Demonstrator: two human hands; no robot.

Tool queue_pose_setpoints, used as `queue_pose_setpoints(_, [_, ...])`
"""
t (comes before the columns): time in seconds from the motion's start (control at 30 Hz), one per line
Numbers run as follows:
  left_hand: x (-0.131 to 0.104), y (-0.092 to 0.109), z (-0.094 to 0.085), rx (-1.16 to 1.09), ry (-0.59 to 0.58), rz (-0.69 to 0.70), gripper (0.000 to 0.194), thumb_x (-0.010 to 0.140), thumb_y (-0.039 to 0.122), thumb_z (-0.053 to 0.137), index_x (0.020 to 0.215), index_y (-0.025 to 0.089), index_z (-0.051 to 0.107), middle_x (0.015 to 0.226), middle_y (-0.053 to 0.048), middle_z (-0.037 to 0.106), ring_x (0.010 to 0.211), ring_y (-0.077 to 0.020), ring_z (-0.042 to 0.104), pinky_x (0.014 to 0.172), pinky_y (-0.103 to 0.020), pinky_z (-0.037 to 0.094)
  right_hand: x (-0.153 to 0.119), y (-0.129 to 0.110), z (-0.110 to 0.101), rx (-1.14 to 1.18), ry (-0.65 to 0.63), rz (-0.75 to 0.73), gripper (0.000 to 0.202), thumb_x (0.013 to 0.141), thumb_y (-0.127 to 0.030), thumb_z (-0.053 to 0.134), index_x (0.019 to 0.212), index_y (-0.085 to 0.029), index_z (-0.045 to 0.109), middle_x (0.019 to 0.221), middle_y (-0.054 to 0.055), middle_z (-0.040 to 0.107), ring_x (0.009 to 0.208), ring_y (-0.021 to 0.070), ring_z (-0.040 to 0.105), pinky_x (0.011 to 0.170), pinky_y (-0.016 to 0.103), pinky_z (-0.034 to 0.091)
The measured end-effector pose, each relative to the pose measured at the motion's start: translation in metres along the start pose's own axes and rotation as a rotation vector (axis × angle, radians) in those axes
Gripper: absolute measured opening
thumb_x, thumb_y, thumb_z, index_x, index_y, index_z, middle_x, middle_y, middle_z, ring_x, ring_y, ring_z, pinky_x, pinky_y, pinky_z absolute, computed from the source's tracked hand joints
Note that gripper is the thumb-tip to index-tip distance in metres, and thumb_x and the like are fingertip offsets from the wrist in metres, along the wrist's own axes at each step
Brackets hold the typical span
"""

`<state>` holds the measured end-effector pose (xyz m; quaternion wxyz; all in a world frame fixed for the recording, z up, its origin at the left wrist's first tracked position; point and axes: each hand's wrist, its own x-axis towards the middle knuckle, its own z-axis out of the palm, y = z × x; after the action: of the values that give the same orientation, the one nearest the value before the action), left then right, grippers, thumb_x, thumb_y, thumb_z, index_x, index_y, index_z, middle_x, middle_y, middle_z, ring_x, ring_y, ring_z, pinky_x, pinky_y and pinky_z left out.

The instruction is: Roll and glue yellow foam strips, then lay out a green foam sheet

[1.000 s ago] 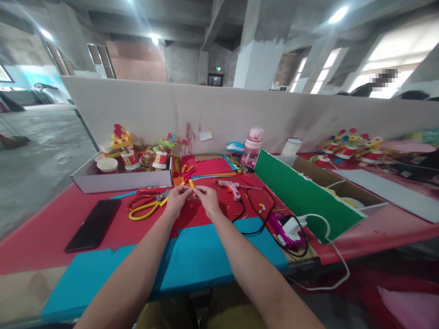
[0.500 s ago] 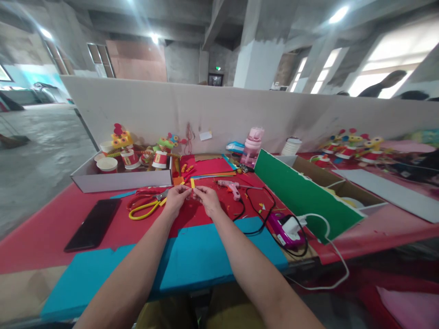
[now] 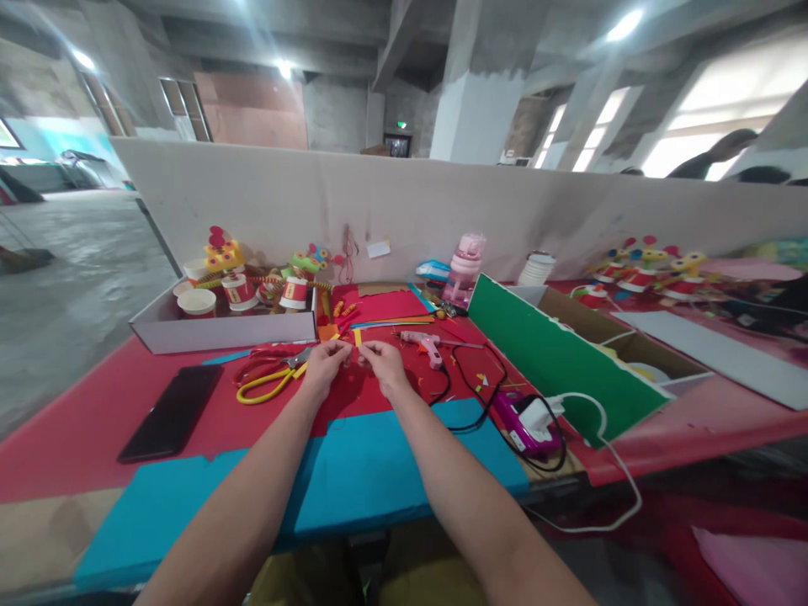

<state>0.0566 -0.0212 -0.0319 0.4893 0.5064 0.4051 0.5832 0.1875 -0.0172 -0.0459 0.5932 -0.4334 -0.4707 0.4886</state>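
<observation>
Taking the hands as the clock's centre, a black phone (image 3: 170, 414) lies flat on the red worktop covering (image 3: 82, 425) at eight o'clock. At ten o'clock, a white open box (image 3: 227, 334) holds paper cups and figures built on red-and-white cups. The yellow-handled scissors (image 3: 262, 390) lie at nine o'clock, near the left hand (image 3: 329, 362), whose thumb and forefinger tips meet; anything between them is too small to tell. The yellow strip (image 3: 358, 337) stands up at the centre, its lower end pinched in the fingertips of the right hand (image 3: 382, 362), just apart from the left. The pink glue gun (image 3: 426, 347) lies at three o'clock, the pink bottle (image 3: 465, 269) stands at one, and the purple power strip (image 3: 518, 425) sits at four.
</observation>
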Motion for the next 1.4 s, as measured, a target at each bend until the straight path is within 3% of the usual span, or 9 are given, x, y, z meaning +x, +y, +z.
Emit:
queue_pose_setpoints(0.13, [0.001,0.005,-0.003,-0.049,0.053,-0.037,0.039,0.058,0.046,0.079,0.076,0.014,0.066,0.065,-0.001,0.061,0.054,-0.0098,0.051,0.053,-0.022,0.039,-0.002,-0.002,0.002,-0.1,-0.07,-0.046,0.025,0.065,-0.042,0.069,0.069,-0.017,0.066,0.057,-0.001,0.061,0.054,0.0126,0.056,0.057,0.025,0.046])
queue_pose_setpoints(0.27, [0.002,0.006,-0.006,-0.032,0.041,-0.02,0.036,0.05,0.038,0.084,0.064,0.015,0.06,0.056,0.004,0.053,0.049,-0.0062,0.042,0.049,-0.02,0.031,-0.006,-0.005,0.004,-0.152,-0.135,-0.033,0.022,0.066,-0.039,0.069,0.07,-0.017,0.066,0.059,-0.001,0.062,0.055,0.0123,0.057,0.058,0.025,0.048])
queue_pose_setpoints(0.47, [0.003,0.003,-0.006,-0.043,0.039,-0.022,0.036,0.056,0.043,0.08,0.059,0.015,0.059,0.051,0.004,0.049,0.047,-0.0061,0.039,0.046,-0.02,0.027,-0.005,-0.004,0.005,-0.163,-0.15,-0.026,0.022,0.067,-0.039,0.069,0.07,-0.018,0.065,0.058,-0.002,0.061,0.053,0.0119,0.057,0.057,0.025,0.049])
queue_pose_setpoints(0.7, [0.002,0.004,-0.006,-0.115,0.013,-0.049,0.033,0.059,0.042,0.079,0.065,0.014,0.065,0.056,0.002,0.055,0.05,-0.0074,0.045,0.048,-0.02,0.033,-0.007,-0.006,0.006,-0.132,-0.139,-0.003,0.027,0.064,-0.042,0.072,0.068,-0.017,0.063,0.056,-0.003,0.06,0.052,0.0106,0.056,0.057,0.024,0.049])
queue_pose_setpoints(0.9, [0.001,0.007,-0.004,-0.309,-0.011,-0.163,0.04,0.047,0.025,0.086,0.082,0.011,0.072,0.073,-0.005,0.067,0.068,-0.0139,0.059,0.063,-0.025,0.047,-0.012,-0.009,0.009,-0.045,-0.142,0.035,0.028,0.062,-0.044,0.073,0.068,-0.017,0.065,0.057,-0.003,0.061,0.051,0.0099,0.054,0.056,0.024,0.047])
queue_pose_setpoints(1.1, [0.002,0.003,-0.004,-0.364,-0.01,-0.202,0.031,0.05,0.023,0.085,0.075,0.011,0.07,0.073,-0.006,0.068,0.065,-0.0142,0.06,0.06,-0.026,0.049,-0.012,-0.007,0.01,0.007,-0.11,0.051,0.031,0.058,-0.045,0.075,0.068,-0.017,0.065,0.057,-0.003,0.061,0.052,0.0099,0.054,0.055,0.023,0.045])
queue_pose_setpoints(1.4, [0.003,-0.001,-0.001,-0.392,0.049,-0.196,0.032,0.047,0.027,0.087,0.068,0.011,0.068,0.063,-0.002,0.063,0.056,-0.0108,0.056,0.054,-0.023,0.046,-0.011,-0.003,0.012,0.026,-0.125,0.06,0.035,0.057,-0.048,0.075,0.069,-0.017,0.064,0.058,-0.003,0.06,0.051,0.0093,0.053,0.055,0.023,0.044])
